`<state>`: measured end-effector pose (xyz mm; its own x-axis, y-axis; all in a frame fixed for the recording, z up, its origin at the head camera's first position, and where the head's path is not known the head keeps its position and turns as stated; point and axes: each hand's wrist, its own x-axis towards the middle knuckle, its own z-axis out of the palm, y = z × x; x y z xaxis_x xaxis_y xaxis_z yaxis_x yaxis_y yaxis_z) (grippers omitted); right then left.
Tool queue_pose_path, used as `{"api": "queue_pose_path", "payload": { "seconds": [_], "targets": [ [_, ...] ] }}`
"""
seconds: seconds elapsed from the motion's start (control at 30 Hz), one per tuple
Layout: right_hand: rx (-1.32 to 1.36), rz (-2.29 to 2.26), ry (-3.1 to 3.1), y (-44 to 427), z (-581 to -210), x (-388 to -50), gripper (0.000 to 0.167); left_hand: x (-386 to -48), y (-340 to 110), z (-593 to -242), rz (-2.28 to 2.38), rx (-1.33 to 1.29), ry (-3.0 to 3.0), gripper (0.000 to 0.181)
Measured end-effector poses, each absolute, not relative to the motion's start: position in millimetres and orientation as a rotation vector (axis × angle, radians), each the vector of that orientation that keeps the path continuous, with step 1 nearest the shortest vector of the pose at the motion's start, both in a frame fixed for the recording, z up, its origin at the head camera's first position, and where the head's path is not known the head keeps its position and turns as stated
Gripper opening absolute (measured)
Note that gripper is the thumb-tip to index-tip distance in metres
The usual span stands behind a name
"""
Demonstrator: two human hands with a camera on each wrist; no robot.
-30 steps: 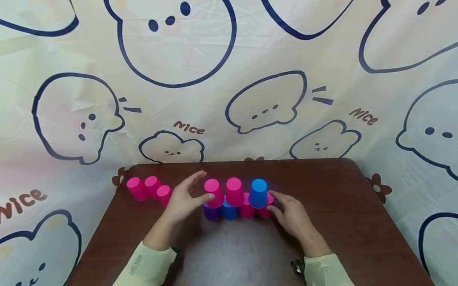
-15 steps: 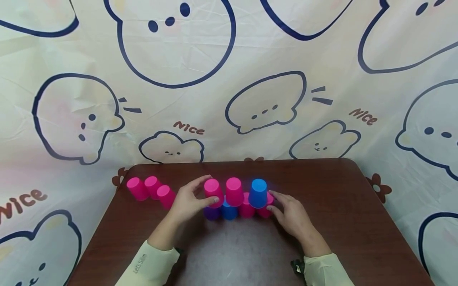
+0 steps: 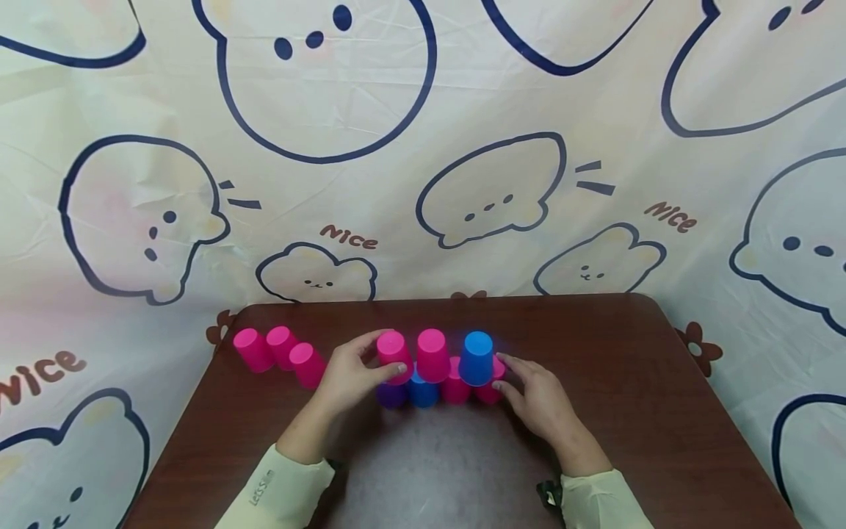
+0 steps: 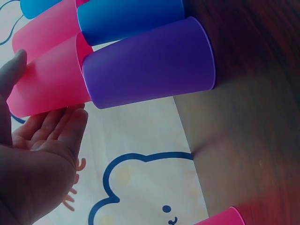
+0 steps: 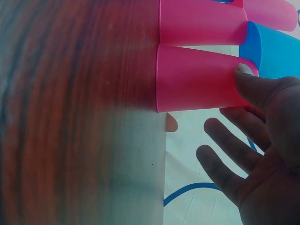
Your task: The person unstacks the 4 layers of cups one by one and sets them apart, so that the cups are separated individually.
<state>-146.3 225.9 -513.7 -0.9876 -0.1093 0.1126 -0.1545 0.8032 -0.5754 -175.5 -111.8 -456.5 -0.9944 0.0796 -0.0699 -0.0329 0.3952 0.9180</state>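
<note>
Upside-down plastic cups form two rows on the brown table. The lower row has a purple cup, a blue cup and two pink ones. On top stand the left pink cup, a middle pink cup and the upper blue cup. My left hand holds the upper left pink cup, thumb in front and fingers behind. At the other end, my right hand has thumb and forefinger either side of the lower right pink cup; its remaining fingers are spread and touch nothing.
Three more pink cups stand upside down at the table's back left, among them the nearest pink cup, close to my left hand. The brown table ends at a cloth backdrop printed with cartoon outlines.
My left hand has moved slightly right and closed in on the upper left pink cup, thumb and fingers now against it. My right hand stays where it was.
</note>
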Motion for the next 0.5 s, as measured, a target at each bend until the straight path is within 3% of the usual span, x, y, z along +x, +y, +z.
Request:
{"api": "queue_pose_path", "payload": {
  "seconds": [0.5],
  "targets": [
    [0.220,0.927,-2.908,225.9,-513.9,-145.9,0.061,-174.1,-119.3,-452.3,1.655,0.070,2.597,0.071]
  ]
}}
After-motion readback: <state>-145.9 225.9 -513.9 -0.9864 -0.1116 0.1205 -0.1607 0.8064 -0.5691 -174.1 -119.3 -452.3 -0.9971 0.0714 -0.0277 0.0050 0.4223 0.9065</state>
